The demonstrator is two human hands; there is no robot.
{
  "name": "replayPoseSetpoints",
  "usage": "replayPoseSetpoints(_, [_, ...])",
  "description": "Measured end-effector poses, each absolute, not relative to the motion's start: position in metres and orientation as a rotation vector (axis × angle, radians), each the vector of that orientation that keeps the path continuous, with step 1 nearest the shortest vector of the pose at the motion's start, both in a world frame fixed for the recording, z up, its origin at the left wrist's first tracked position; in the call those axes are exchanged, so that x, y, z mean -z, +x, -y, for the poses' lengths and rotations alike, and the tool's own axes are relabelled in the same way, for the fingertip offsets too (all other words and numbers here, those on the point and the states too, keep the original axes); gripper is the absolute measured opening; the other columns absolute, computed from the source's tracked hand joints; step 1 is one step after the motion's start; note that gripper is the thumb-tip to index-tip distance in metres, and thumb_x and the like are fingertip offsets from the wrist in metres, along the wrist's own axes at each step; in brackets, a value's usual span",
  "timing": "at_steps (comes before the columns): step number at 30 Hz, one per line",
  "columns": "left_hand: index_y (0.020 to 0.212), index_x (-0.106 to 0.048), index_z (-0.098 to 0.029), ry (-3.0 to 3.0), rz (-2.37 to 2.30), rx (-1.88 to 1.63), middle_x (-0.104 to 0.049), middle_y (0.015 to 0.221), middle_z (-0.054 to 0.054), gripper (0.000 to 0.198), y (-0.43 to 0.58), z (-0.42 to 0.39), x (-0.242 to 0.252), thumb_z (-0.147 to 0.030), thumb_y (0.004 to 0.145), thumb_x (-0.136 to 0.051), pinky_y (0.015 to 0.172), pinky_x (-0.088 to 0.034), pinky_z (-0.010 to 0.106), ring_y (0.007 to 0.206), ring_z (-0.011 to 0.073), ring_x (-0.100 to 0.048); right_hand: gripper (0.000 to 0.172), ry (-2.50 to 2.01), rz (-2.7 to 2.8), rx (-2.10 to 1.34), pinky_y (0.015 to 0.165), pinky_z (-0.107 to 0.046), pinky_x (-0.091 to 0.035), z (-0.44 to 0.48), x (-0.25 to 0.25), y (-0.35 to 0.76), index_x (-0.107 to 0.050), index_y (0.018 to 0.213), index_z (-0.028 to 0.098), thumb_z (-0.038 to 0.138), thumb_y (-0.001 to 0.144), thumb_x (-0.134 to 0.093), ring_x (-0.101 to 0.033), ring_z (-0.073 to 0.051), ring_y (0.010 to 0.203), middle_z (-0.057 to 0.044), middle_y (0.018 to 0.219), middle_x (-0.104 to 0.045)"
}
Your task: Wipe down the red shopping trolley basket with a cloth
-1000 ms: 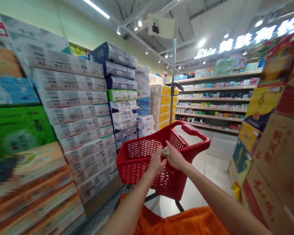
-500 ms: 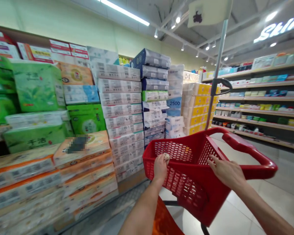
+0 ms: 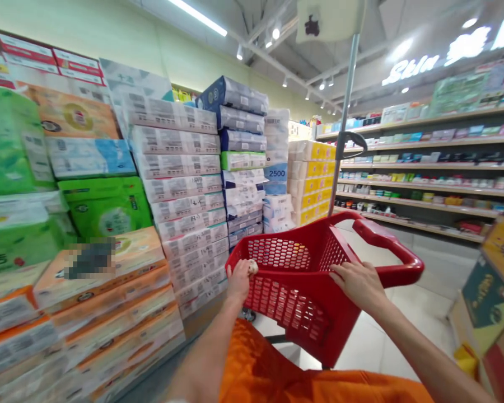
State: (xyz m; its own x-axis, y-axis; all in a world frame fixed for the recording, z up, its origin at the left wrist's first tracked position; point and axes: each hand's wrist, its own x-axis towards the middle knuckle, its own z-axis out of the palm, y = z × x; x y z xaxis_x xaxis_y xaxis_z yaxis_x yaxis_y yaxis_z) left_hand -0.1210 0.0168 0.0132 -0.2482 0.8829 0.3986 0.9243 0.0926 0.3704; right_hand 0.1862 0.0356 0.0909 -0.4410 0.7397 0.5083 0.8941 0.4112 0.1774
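A red plastic shopping cart (image 3: 319,313) with perforated sides stands before me, turned sideways. My left hand (image 3: 239,282) is closed over the near rim at the cart's left end. A small cream, crumpled-looking thing (image 3: 252,267) shows at its thumb side; its kind is unclear. Closer to the thick red handle (image 3: 403,274), my right hand (image 3: 359,282) grips the same rim, fingers bent over the edge. A grey pole (image 3: 345,106) with a pale flag (image 3: 330,19) rises behind the basket. Orange cloth (image 3: 273,369) lies below my arms.
Tall stacks of packaged tissue (image 3: 189,179) line the left, with orange-and-white packs (image 3: 121,302) nearest. Shelves (image 3: 420,168) of small goods run along the far right. Yellow and green boxes (image 3: 487,302) stand at the right edge. Pale floor tiles (image 3: 428,308) lie beyond the cart.
The view has turned right, so the stacks and cart sit farther left. Boxes at the right edge and more orange cloth have come into view. Both hands remain at the cart's rim.
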Motion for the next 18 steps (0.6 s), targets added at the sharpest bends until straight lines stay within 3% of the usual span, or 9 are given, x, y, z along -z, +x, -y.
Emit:
replayPoseSetpoints(5, [0.124,-0.043,-0.023,-2.141,1.975,0.767,-0.041,0.135,0.002,0.045,-0.105,-0.023,-0.003,-0.014,0.081,-0.031,0.107,-0.016,0.04,0.126,0.0147,-0.03,0.026,-1.431,2.305,0.587,0.069,-0.03,-0.027,-0.032,-0.093,0.179,-0.065,0.087,0.027,0.038,0.087,-0.041,-0.058,-0.015,0.077,0.0,0.073,-0.066])
replayPoseSetpoints(8, [0.124,-0.042,-0.023,-2.126,1.991,0.684,-0.041,0.134,0.001,0.045,-0.128,-0.02,-0.001,-0.015,0.083,-0.028,0.108,-0.011,0.041,0.126,0.0138,-0.031,0.027,-1.452,2.307,0.546,0.069,-0.03,-0.027,-0.033,-0.094,0.18,-0.065,0.087,0.028,0.039,0.087,-0.04,-0.058,-0.014,0.077,0.0,0.075,-0.066])
replayPoseSetpoints(12, [0.126,-0.04,-0.02,-1.722,2.355,0.673,-0.039,0.135,0.006,0.045,-0.171,-0.014,-0.001,-0.017,0.083,-0.026,0.106,-0.014,0.049,0.125,0.0189,-0.032,0.026,-1.468,2.307,0.524,0.07,-0.03,-0.026,-0.033,-0.093,0.181,-0.066,0.084,0.028,0.039,0.086,-0.043,-0.058,-0.015,0.079,0.0,0.075,-0.066])
replayPoseSetpoints(18, [0.127,-0.039,-0.024,-2.025,2.041,0.597,-0.036,0.137,0.001,0.049,-0.127,-0.018,-0.003,-0.013,0.081,-0.027,0.108,-0.009,0.043,0.128,0.0158,-0.027,0.025,-1.487,2.282,0.512,0.071,-0.03,-0.026,-0.033,-0.095,0.181,-0.066,0.082,0.028,0.039,0.086,-0.044,-0.057,-0.014,0.078,0.001,0.073,-0.066])
